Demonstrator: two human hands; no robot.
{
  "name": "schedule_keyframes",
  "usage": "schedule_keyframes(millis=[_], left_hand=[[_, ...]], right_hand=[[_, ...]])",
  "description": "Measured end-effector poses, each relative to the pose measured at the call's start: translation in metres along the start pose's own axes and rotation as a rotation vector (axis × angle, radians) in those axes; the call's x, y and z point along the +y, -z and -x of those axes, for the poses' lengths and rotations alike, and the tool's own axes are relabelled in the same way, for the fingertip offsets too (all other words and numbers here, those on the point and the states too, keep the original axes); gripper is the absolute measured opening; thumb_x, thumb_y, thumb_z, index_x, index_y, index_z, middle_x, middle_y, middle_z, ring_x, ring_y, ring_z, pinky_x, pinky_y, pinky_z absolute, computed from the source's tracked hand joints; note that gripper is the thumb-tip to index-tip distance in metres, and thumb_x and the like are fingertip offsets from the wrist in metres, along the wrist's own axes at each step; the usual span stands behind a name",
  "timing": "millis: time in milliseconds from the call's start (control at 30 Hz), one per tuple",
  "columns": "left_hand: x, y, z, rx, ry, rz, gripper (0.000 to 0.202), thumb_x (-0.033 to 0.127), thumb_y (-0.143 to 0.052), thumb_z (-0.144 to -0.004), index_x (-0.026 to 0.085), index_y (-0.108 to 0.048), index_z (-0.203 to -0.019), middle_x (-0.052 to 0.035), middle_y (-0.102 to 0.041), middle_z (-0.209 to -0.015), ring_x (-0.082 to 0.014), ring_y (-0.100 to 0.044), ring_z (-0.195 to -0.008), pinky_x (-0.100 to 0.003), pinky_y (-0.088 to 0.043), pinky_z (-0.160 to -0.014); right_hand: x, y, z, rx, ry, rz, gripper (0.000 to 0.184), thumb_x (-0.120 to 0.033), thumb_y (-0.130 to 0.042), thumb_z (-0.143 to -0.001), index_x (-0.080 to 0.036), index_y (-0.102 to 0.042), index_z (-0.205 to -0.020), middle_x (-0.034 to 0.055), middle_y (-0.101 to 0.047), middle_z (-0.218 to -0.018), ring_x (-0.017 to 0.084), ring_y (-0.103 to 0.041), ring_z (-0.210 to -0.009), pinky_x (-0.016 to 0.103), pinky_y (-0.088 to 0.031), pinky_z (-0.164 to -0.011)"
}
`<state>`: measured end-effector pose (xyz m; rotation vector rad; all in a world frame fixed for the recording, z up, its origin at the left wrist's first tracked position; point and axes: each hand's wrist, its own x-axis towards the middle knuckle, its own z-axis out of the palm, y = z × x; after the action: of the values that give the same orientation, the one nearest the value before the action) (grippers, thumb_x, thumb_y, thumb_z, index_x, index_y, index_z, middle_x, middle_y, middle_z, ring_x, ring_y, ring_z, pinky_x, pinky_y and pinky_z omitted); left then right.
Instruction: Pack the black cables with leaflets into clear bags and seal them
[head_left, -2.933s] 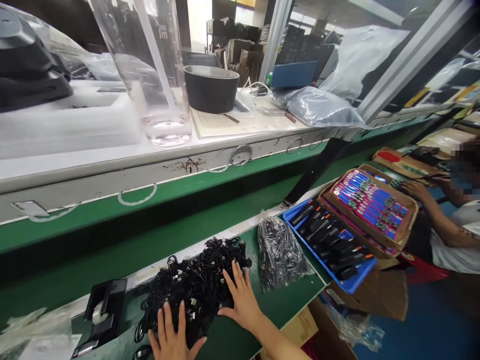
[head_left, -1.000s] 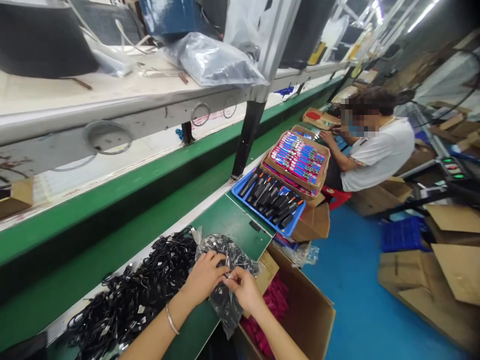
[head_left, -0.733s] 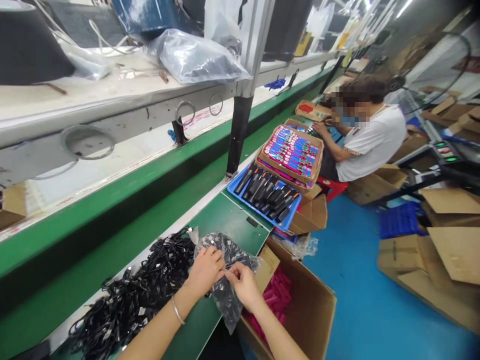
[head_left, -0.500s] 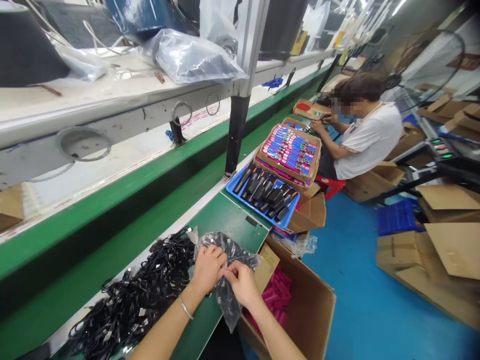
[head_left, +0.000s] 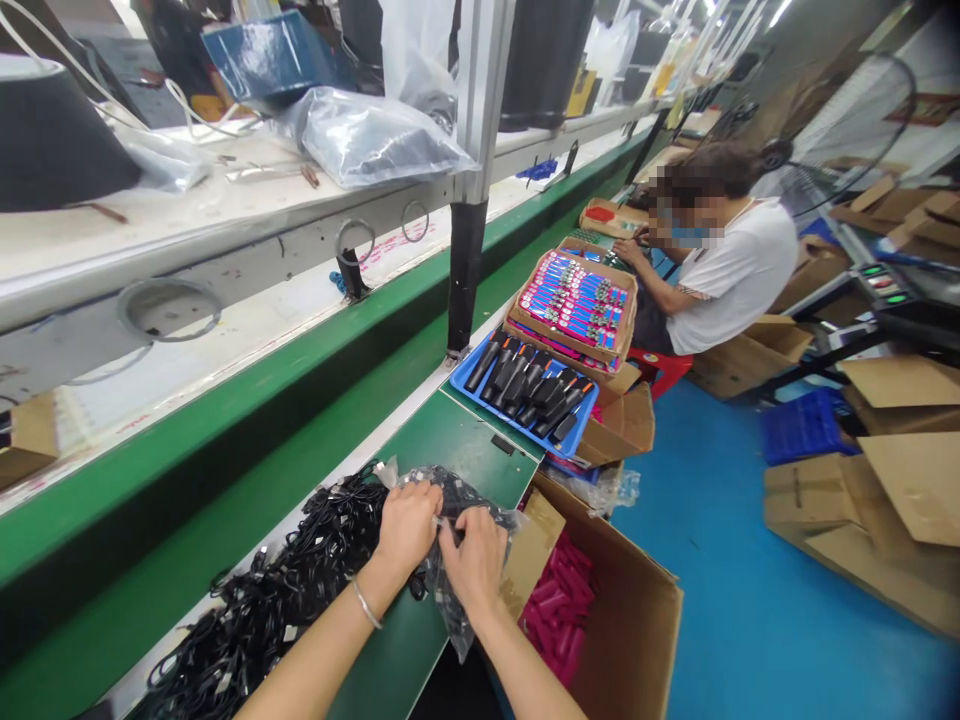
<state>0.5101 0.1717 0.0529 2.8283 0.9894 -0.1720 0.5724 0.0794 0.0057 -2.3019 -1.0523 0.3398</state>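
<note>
A clear plastic bag (head_left: 454, 610) with black cables inside lies on the green table, its lower end hanging past the front edge. My left hand (head_left: 409, 520) grips the bag's film with curled fingers. Close beside it, my right hand (head_left: 476, 560) is also closed on the bag, the knuckles bent over the film. A small gap with bunched plastic shows between the two hands. To the left spreads a heap of black cables (head_left: 300, 600) with silver plugs, reaching up to my left wrist, which wears a bangle.
Beyond the bag stands a blue tray (head_left: 457, 378) of black handheld devices, then a carton (head_left: 628, 345) of blue-and-pink parts. A large box (head_left: 637, 620) with pink pieces sits below at right. A co-worker (head_left: 739, 270) sits farther along. A green ledge runs left.
My right hand has turned from a fingertip pinch to a fuller grip with the knuckles up. My left hand has shifted slightly left. The camera view has moved a little.
</note>
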Motion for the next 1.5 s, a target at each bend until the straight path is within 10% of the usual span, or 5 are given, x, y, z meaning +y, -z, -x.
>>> schedule_keyframes(millis=[467, 733, 1133, 1300, 1500], left_hand=[[-0.028, 0.033, 0.027, 0.041, 0.046, 0.232, 0.025, -0.002, -0.04, -0.066, 0.021, -0.049, -0.066, 0.0007, -0.049, -0.07, -0.0159, -0.047, -0.075, -0.026, -0.038, -0.067], [-0.051, 0.028, 0.047, 0.034, 0.132, 0.356, 0.023, 0.0, -0.036, -0.064, 0.022, -0.04, -0.059, 0.0017, -0.046, -0.064, -0.0152, -0.047, -0.068, -0.024, -0.037, -0.062], [-0.026, 0.002, 0.049, 0.039, 0.35, 0.415, 0.022, 0.018, -0.042, -0.073, 0.018, -0.05, -0.094, -0.0052, -0.056, -0.09, -0.019, -0.054, -0.089, -0.032, -0.041, -0.08], [0.016, -0.002, 0.043, -0.014, 0.423, 0.357, 0.065, 0.027, -0.052, -0.07, 0.011, -0.028, -0.128, -0.0147, -0.054, -0.114, -0.0284, -0.05, -0.106, -0.046, -0.039, -0.085], [-0.005, -0.011, 0.033, -0.088, 0.396, 0.256, 0.032, 0.035, -0.034, -0.088, 0.012, -0.056, -0.09, -0.0047, -0.063, -0.077, -0.0165, -0.061, -0.071, -0.036, -0.048, -0.066]], right_hand=[[0.048, 0.052, -0.035, 0.005, 0.166, 0.059, 0.02, -0.007, -0.04, -0.07, -0.019, -0.051, -0.082, 0.0038, -0.053, -0.084, 0.019, -0.051, -0.081, 0.031, -0.035, -0.071], [0.082, 0.04, -0.07, -0.046, 0.118, 0.048, 0.015, -0.011, -0.04, -0.068, -0.019, -0.051, -0.074, 0.0012, -0.056, -0.073, 0.016, -0.055, -0.067, 0.025, -0.039, -0.06], [-0.006, 0.013, -0.047, -0.204, 0.467, 0.16, 0.011, -0.027, -0.051, -0.082, -0.021, -0.059, -0.078, 0.0033, -0.059, -0.078, 0.018, -0.053, -0.077, 0.03, -0.034, -0.072], [-0.007, 0.011, -0.058, -0.262, 0.515, 0.207, 0.023, -0.036, -0.047, -0.084, -0.019, -0.059, -0.073, 0.0042, -0.061, -0.073, 0.017, -0.055, -0.068, 0.025, -0.033, -0.06], [0.003, 0.019, -0.081, -0.361, 0.555, 0.188, 0.029, -0.045, -0.048, -0.081, -0.02, -0.061, -0.073, 0.0041, -0.063, -0.069, 0.016, -0.056, -0.063, 0.023, -0.031, -0.056]])
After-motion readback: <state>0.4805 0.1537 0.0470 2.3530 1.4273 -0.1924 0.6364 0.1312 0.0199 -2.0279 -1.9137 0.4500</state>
